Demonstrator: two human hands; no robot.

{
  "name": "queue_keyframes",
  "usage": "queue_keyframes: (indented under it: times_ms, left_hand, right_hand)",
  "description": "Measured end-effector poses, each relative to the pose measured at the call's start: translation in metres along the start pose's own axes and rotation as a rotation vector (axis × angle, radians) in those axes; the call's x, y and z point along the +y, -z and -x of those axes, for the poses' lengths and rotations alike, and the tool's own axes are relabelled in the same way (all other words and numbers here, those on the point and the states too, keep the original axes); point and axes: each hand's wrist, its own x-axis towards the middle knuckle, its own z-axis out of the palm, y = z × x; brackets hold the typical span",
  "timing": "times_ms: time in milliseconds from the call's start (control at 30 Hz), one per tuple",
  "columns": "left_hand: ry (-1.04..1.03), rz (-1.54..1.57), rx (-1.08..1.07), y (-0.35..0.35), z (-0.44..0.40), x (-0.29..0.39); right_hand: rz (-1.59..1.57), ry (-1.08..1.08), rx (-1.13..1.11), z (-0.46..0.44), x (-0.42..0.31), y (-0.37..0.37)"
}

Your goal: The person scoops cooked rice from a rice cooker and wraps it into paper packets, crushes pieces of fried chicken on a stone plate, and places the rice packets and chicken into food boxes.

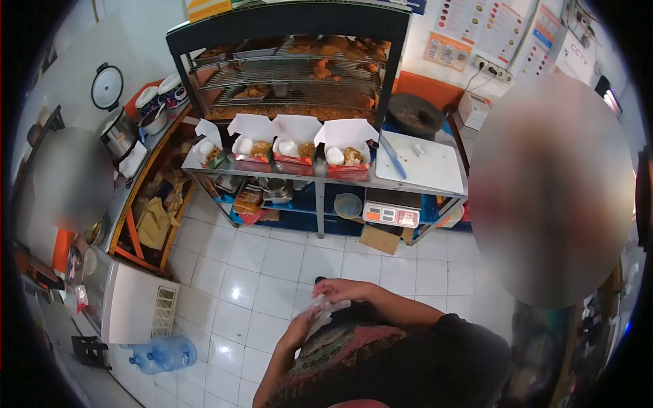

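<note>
My left hand and my right hand are close together in front of my body, above the tiled floor. Between them is a crumpled piece of clear, thin plastic; whether it is a bag or a glove I cannot tell. The left fingers are closed on it. My right hand is bent over its upper end, with fingers curled against it. On the steel counter ahead stand several open food boxes, among them one box at the right end, holding white rice and fried food.
Behind the boxes is a glass display case with fried food on racks. A blue knife lies on a white cutting board. A scale sits on the lower shelf. Water jugs stand lower left. Blurred areas cover both sides.
</note>
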Motion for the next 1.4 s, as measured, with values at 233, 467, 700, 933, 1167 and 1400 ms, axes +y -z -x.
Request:
queue_keyframes:
  times_ms: [233,467,700,933,1167,1400]
  left_hand:
    - [-0.033,0.16,-0.154,-0.011,-0.009,0.008]
    - [-0.167,-0.1,0.044,-0.038,0.045,0.083]
    - [-0.744,-1.304,0.514,-0.046,-0.005,0.08]
    - [-0.499,-0.723,0.624,-0.023,-0.081,0.027]
    - [-0.453,-0.838,0.302,-0.003,-0.128,0.018]
    - [-0.401,-0.407,0.46,-0.039,-0.15,0.133]
  right_hand:
    - [0.396,-0.313,-0.011,0.011,0.018,0.037]
    - [0.619,0.042,0.663,-0.012,0.032,0.089]
    - [-0.029,-0.023,0.349,-0.015,0.004,0.05]
    - [-0.022,-0.005,0.238,0.011,-0.015,0.024]
    - [0.514,0.193,0.368,0.044,-0.027,0.046]
    - [0.532,0.291,1.361,0.0,-0.066,0.258]
